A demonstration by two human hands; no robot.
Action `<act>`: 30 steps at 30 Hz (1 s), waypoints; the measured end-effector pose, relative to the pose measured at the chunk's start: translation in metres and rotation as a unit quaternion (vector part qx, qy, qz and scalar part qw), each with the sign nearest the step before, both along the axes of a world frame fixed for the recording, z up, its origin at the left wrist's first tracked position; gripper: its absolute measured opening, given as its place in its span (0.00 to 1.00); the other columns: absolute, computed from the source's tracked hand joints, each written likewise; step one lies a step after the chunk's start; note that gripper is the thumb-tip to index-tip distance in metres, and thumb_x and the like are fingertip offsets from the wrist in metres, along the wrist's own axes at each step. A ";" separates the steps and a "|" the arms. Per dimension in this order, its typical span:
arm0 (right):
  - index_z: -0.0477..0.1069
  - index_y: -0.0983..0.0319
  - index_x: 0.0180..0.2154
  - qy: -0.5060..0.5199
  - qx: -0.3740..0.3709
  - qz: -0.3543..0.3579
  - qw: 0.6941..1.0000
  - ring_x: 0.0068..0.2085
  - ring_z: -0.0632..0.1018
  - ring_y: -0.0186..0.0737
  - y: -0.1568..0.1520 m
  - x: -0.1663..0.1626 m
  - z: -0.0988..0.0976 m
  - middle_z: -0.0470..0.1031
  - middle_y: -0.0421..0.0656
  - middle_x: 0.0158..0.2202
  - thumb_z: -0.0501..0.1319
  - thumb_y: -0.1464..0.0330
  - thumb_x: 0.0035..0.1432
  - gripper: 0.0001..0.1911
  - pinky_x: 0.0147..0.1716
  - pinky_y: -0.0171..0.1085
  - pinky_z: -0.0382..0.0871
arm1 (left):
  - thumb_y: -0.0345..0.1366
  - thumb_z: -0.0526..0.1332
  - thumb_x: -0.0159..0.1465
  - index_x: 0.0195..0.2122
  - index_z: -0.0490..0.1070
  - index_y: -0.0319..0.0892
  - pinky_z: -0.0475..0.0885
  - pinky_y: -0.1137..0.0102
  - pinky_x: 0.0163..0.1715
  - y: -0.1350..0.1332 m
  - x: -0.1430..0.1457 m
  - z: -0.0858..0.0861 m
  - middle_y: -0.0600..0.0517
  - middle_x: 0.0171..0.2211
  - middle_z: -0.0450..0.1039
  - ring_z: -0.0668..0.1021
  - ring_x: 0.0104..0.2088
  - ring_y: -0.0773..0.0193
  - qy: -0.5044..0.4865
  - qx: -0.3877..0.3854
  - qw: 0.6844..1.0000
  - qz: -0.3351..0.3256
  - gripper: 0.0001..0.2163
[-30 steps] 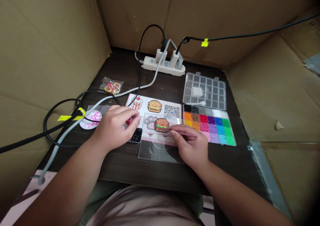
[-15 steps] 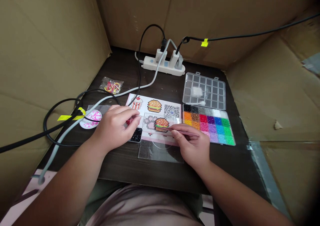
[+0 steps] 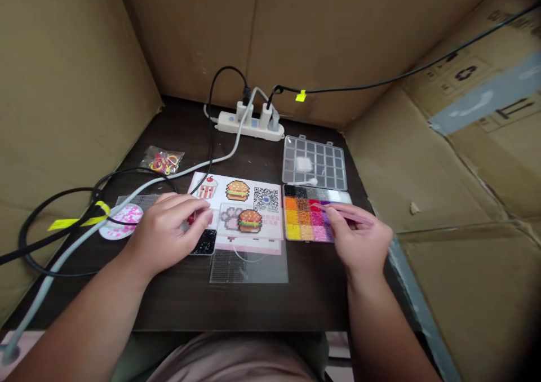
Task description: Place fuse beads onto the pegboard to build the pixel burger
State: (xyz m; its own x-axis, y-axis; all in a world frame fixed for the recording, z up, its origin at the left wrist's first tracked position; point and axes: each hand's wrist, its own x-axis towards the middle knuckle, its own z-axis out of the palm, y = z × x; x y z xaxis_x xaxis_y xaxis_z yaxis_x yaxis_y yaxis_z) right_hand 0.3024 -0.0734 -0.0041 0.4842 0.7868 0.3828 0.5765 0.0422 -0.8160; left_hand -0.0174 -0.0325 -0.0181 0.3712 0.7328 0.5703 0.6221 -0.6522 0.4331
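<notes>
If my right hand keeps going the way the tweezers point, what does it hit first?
Most likely the bead tray: the right hand holds pink tweezers whose tip points left over its red and purple compartments. How high the tip sits above the beads is unclear.

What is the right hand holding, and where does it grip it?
The right hand pinches thin pink tweezers around their middle, tips over the bead box.

left hand (image 3: 163,232): bare, no rings or watch | right hand (image 3: 359,241): bare too | forearms behind both hands: uncovered, no sleeves showing | clothing below the hands: pale pinkish fabric over greenish cloth
</notes>
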 end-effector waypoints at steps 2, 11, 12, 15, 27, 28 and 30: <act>0.79 0.61 0.28 -0.017 -0.027 0.020 0.999 0.29 0.82 0.42 0.000 0.002 -0.001 0.82 0.45 0.28 0.68 0.65 0.50 0.06 0.29 0.39 0.78 | 0.31 0.61 0.62 0.36 0.73 0.43 0.72 0.64 0.37 0.001 0.000 0.000 0.52 0.32 0.79 0.79 0.31 0.63 0.003 0.004 1.000 0.000 0.02; 0.80 0.62 0.28 -0.018 -0.098 0.052 0.994 0.25 0.81 0.42 0.000 -0.001 0.000 0.82 0.45 0.27 0.68 0.62 0.50 0.09 0.22 0.37 0.75 | 0.32 0.62 0.62 0.35 0.73 0.46 0.73 0.65 0.36 0.002 0.000 0.000 0.55 0.32 0.78 0.79 0.30 0.63 0.003 0.005 1.000 0.006 0.02; 0.80 0.62 0.28 -0.022 -0.101 0.053 0.993 0.25 0.80 0.42 0.000 -0.001 0.000 0.82 0.46 0.27 0.68 0.62 0.50 0.10 0.22 0.36 0.75 | 0.32 0.62 0.62 0.36 0.73 0.46 0.73 0.65 0.36 0.002 0.000 0.000 0.55 0.32 0.78 0.79 0.31 0.63 0.004 0.006 1.000 0.006 0.02; 0.80 0.63 0.28 -0.029 -0.108 0.053 0.992 0.24 0.80 0.41 0.001 -0.001 0.000 0.82 0.46 0.27 0.68 0.62 0.50 0.10 0.21 0.36 0.74 | 0.32 0.62 0.63 0.36 0.72 0.46 0.73 0.64 0.36 0.002 0.000 0.000 0.55 0.32 0.78 0.79 0.31 0.63 0.008 0.011 1.000 0.003 0.02; 0.80 0.62 0.28 -0.025 -0.120 0.046 0.991 0.28 0.81 0.43 0.002 0.000 -0.003 0.82 0.46 0.29 0.68 0.62 0.50 0.10 0.28 0.40 0.76 | 0.32 0.62 0.62 0.35 0.73 0.46 0.72 0.65 0.37 0.001 -0.001 0.000 0.54 0.32 0.78 0.79 0.31 0.62 0.004 0.006 1.000 0.003 0.02; 0.80 0.63 0.28 -0.021 -0.120 0.045 0.992 0.28 0.81 0.43 0.002 0.000 -0.004 0.82 0.46 0.29 0.68 0.62 0.50 0.10 0.27 0.40 0.76 | 0.32 0.62 0.62 0.35 0.74 0.46 0.72 0.65 0.37 0.001 -0.001 0.000 0.54 0.32 0.78 0.79 0.31 0.62 0.004 0.006 1.000 0.004 0.02; 0.80 0.63 0.28 -0.017 -0.115 0.043 0.992 0.28 0.81 0.43 0.002 0.000 -0.005 0.82 0.46 0.29 0.68 0.62 0.50 0.10 0.28 0.40 0.77 | 0.32 0.62 0.62 0.35 0.73 0.46 0.72 0.65 0.38 0.001 -0.001 0.000 0.54 0.32 0.78 0.79 0.31 0.62 0.006 0.007 1.000 0.003 0.02</act>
